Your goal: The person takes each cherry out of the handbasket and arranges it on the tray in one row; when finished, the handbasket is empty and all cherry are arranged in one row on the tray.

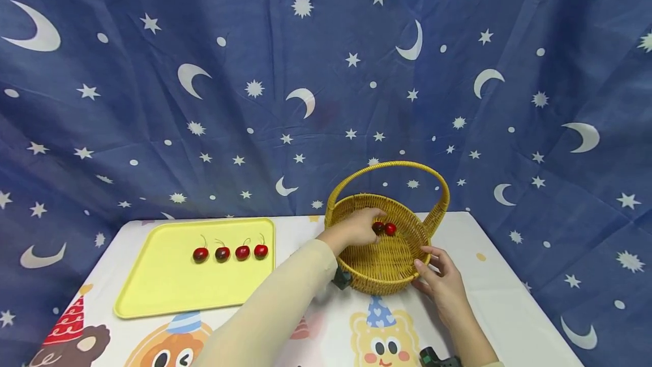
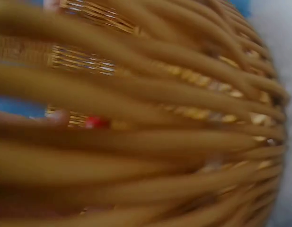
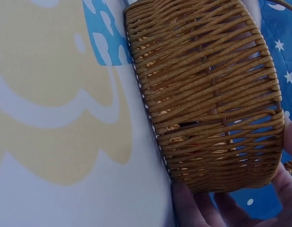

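A woven wicker basket [image 1: 379,282] with an arched handle stands on the table, its opening tilted towards me. Two dark red cherries [image 1: 390,229] lie inside it. My left hand [image 1: 355,227] reaches over the basket's left rim, with fingertips beside the cherries. In the left wrist view, blurred wicker hides most of that hand; a red cherry [image 2: 97,122] shows through a gap, apart from a fingertip. My right hand [image 1: 444,285] grips the basket's right side, thumb at the rim and fingers round the outer wall [image 3: 207,94].
To the left lies a yellow tray [image 1: 168,287] with several stemmed cherries [image 1: 242,252] in a row. A white tablecloth [image 1: 499,299] with cartoon prints covers the table. Behind it hangs a blue curtain [image 1: 326,72] with moons and stars.
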A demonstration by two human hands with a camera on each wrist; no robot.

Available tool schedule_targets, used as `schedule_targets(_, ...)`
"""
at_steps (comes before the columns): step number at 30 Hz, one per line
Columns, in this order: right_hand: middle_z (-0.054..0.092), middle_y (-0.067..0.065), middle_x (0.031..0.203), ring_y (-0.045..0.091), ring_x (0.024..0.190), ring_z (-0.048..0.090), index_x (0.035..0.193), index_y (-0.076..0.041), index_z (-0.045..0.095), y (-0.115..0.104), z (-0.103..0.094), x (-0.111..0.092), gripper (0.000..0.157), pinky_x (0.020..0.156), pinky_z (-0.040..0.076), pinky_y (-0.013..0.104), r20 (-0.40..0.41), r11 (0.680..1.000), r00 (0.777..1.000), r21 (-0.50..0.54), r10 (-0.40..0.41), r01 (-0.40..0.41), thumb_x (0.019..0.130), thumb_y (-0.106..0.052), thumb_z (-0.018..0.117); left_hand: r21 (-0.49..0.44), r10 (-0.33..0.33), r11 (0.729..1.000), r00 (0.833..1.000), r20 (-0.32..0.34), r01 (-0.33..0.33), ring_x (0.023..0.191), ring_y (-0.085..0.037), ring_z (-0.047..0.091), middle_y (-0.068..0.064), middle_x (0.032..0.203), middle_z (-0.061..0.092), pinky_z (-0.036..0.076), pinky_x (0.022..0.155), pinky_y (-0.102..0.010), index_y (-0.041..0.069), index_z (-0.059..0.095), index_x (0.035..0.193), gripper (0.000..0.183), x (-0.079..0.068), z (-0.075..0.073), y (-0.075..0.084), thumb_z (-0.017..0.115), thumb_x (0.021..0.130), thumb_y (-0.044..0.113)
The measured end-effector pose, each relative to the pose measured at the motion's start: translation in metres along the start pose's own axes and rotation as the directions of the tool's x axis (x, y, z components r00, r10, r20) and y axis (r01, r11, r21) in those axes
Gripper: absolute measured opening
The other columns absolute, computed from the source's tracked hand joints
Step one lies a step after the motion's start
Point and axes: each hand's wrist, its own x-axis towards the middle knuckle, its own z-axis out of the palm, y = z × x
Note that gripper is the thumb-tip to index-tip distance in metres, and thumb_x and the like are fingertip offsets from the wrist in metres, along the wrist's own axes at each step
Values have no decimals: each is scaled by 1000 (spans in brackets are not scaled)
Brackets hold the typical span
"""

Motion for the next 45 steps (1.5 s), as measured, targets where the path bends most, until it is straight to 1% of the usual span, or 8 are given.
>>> schedule_targets(7, 41, 20, 160, 11, 115, 66, 154, -13, 45, 1, 2, -4, 49, 91, 65, 33, 15, 1000, 1000, 11, 11, -11, 109, -19, 65, 132, 9, 991, 1000, 21, -12, 163, -26, 35, -5, 176, 36, 35, 131, -44, 22, 50, 162, 78, 5, 19, -19, 74, 90, 4)
schedule_targets(13, 40, 19, 161, 11, 116, 67, 154, -13, 45, 0, -1, -5, 49, 90, 65, 33, 14, 1000, 1000, 21, 15, -16, 109, -19, 65, 240, 36, 969, 997, 70, -52, 158, -21, 43, 1, 169, 47, 45, 123, -36, 25, 64, 151, 63, 5, 21, -16, 72, 92, 4)
schedule_targets(17, 40, 20, 161, 10, 114, 67, 154, -13, 45, -2, -2, -5, 50, 90, 65, 32, 11, 1000, 1000, 18, 14, -14, 109, -19, 64, 285, 79, 954, 995, 65, -94, 124, -15, 66, 3, 135, 71, 55, 99, -27, 19, 78, 125, 39, 1, 20, -10, 69, 94, -1)
schedule_targets(20, 39, 20, 162, 8, 113, 67, 154, -13, 45, -2, -4, -4, 49, 90, 65, 31, 7, 1000, 1000, 18, 14, -14, 109, -19, 64, 316, 106, 941, 992, 63, -121, 95, -12, 63, 3, 107, 72, 53, 83, -25, 15, 78, 112, 26, -4, 18, -8, 69, 94, -3)
schedule_targets(26, 39, 20, 163, 7, 113, 67, 155, -14, 45, -3, -4, -3, 50, 91, 65, 31, 3, 1000, 1000, 15, 16, -16, 109, -20, 65, 342, 159, 926, 987, 33, -161, 88, -9, 59, 3, 99, 70, 51, 82, -24, 12, 75, 117, 20, -20, 7, -1, 75, 97, 8)
schedule_targets(35, 41, 20, 159, 9, 112, 68, 154, -12, 45, -4, 1, -2, 50, 91, 65, 33, 15, 1000, 1000, 27, -5, 4, 109, -20, 65, 221, 259, 951, 948, -184, -217, 97, -11, 60, 6, 109, 67, 53, 89, -28, 21, 73, 112, 21, -103, -30, 7, 82, 95, 11)
schedule_targets(40, 41, 20, 160, 7, 112, 67, 153, -14, 45, -2, 0, -1, 48, 91, 65, 31, 6, 1000, 1000, 6, 0, 0, 109, -19, 64, 103, 212, 977, 928, -307, -189, 94, -8, 64, 8, 107, 66, 56, 85, -28, 23, 74, 111, 27, -162, -46, -21, 82, 93, 5)
schedule_targets(45, 38, 20, 163, 6, 113, 67, 155, -14, 44, 1, -1, 0, 49, 91, 64, 30, 10, 1000, 1000, 9, 10, -10, 110, -19, 63, -6, 64, 997, 914, -401, -72, 92, -10, 68, 6, 109, 69, 58, 82, -26, 24, 76, 110, 33, -214, -66, -70, 82, 89, -1)
